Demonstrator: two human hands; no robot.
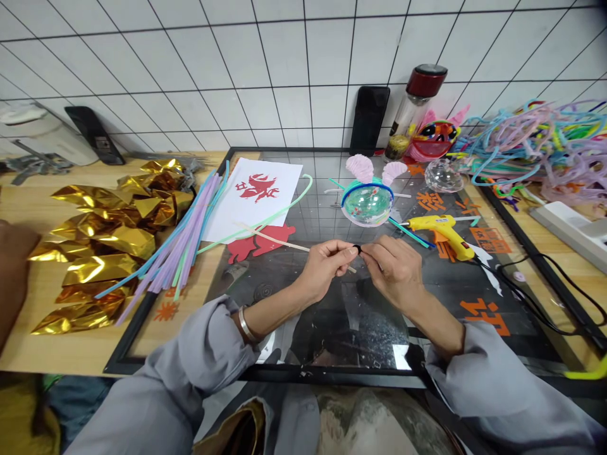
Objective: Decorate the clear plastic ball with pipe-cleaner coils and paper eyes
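Note:
My left hand (323, 270) and my right hand (394, 268) meet over the glass board, both with fingers pinched. Between their fingertips is a small black piece (357, 249), perhaps a curled bit of pipe cleaner; the fingers cover most of it. A pale thin stick (284, 242) passes behind my left hand. Beyond the hands sits a clear plastic dome (366, 205) with a blue rim and pink fuzzy ears (360, 168). To the right of it lies a yellow hot glue gun (439, 230), its nozzle pointing left.
On the left are purple and blue pipe cleaners (184, 227), gold foil (109, 240) and another person's arm (14, 272). White paper (227, 208) bears a red cutout. At the back right stand a glass bottle (403, 129) and tangled pipe cleaners (526, 148). A black cord (516, 303) runs right.

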